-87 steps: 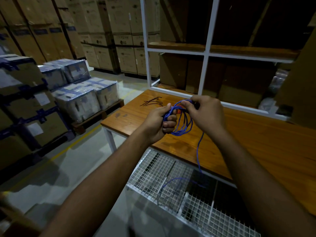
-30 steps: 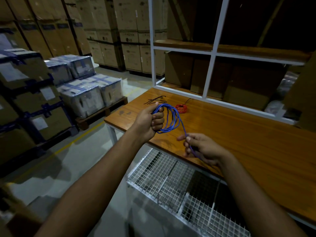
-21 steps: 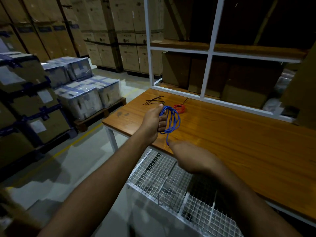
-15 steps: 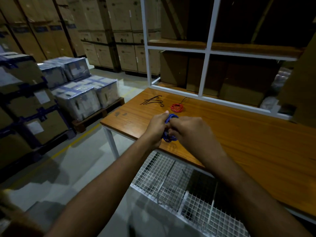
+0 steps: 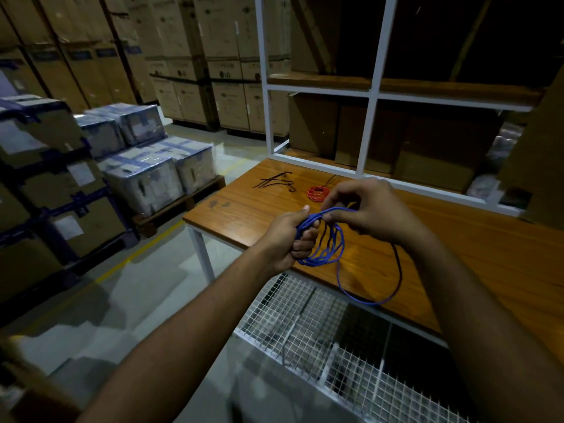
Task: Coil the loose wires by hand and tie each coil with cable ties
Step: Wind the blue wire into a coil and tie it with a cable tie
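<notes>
Two hands hold one blue wire: left hand grips its loops, right hand pinches a strand.

Desk: warm orange-brown top with streaked wood grain, white leg and frame; on it a bright blue wire gathered in loops, one long loop trailing toward the desk's near edge, and farther back a small red coil with thin black cable ties left of it. Below the desk's near edge, a white wire-mesh basket in a fine square grid pattern. Left of the desk, plain brown cartons in stacks, shiny grey-white wrapped boxes crossed by blue tape, and a pale grey floor with a yellow line.
</notes>
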### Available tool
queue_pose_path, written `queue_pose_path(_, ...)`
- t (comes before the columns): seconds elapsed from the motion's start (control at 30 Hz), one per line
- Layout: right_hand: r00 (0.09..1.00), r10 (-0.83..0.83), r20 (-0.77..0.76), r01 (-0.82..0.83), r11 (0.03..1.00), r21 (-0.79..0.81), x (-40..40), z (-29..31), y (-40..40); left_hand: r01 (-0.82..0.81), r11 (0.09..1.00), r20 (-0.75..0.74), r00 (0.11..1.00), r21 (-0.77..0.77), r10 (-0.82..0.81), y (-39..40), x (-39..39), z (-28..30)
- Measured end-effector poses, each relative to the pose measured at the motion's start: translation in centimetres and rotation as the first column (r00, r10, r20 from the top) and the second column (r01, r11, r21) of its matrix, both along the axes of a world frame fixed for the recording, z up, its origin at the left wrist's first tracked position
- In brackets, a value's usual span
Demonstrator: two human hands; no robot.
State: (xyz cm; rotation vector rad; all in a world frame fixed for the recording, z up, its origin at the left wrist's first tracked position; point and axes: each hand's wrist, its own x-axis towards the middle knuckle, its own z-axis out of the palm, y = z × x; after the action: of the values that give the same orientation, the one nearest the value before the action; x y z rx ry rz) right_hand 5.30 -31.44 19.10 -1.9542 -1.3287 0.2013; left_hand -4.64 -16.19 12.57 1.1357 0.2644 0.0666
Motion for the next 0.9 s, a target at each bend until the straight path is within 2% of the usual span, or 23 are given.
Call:
queue_pose_path(0.1,0.982,0.064,-0.175,-0.068,0.998,-0.016,2.0,0.6,-0.2,0.090,0.996,0.000,0.996,-0.023,-0.090,-0.2,-0.4,0.1)
queue_pose_path(0.23,0.970,0.077,-0.232,-0.083,0.996,-0.014,3.2,-0.8,0.4,0.161,0.979,0.024,0.987,-0.125,-0.159,-0.1,-0.7,0.3)
queue_pose_path(0.37,0.971,-0.051,-0.233,0.062,0.997,0.040,2.8,-3.1,0.3,0.115,0.970,0.074,0.992,-0.214,-0.101,1.6,-1.1,0.6)
queue_pose_path(0.47,0.930,-0.032,-0.367,0.047,0.998,0.030,2.6,-5.4,-0.8,0.036,0.970,0.104,0.994,-0.242,-0.011,3.0,-1.4,0.9)
queue_pose_path(0.57,0.857,-0.030,-0.515,0.072,0.996,0.061,1.2,-7.4,-1.1,-0.031,0.968,0.138,0.988,-0.248,0.067,3.6,-1.4,1.2)
queue_pose_path(0.73,0.679,-0.117,-0.725,0.385,0.897,0.216,-3.4,-8.7,1.0,-0.063,0.948,0.187,0.974,-0.311,0.126,3.1,-0.4,0.7)
queue_pose_path(0.8,0.598,-0.051,-0.800,0.385,0.894,0.231,-3.9,-8.8,1.1,-0.040,0.947,0.196,0.975,-0.317,0.107,3.0,-0.2,0.5)
queue_pose_path(0.9,0.390,0.026,-0.920,0.319,0.934,0.162,-2.4,-8.0,-0.2,-0.006,0.953,0.189,0.980,-0.302,0.067,3.1,-0.7,0.5)
